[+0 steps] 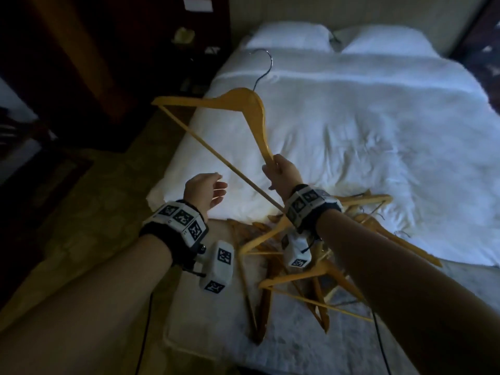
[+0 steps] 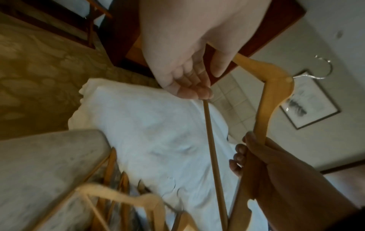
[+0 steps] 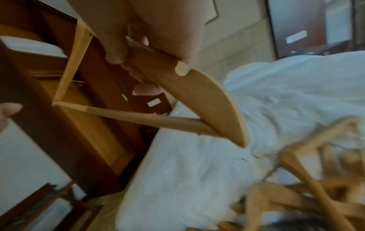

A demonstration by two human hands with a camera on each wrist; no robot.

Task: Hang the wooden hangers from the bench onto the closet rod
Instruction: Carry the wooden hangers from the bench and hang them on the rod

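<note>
Above the counter [image 1: 216,315]: right hand [image 1: 281,171] is gripping one wooden hanger [image 1: 243,101] by its arm.
Left hand [image 1: 204,190]: hovering near, fingers relaxed, holding nothing.
Remaining hangers [image 1: 303,272]: lying piled.

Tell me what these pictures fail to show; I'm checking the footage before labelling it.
- Closet rod: in no view; dark furniture in the head view shows no detail.
- Pile of hangers: count unclear; the right forearm covers part in the head view, blur smears it in the right wrist view.
- Right hand grip on the held hanger: fingers partly hidden behind wood.
- Left hand: contact with the hanger's bar unclear.
</note>
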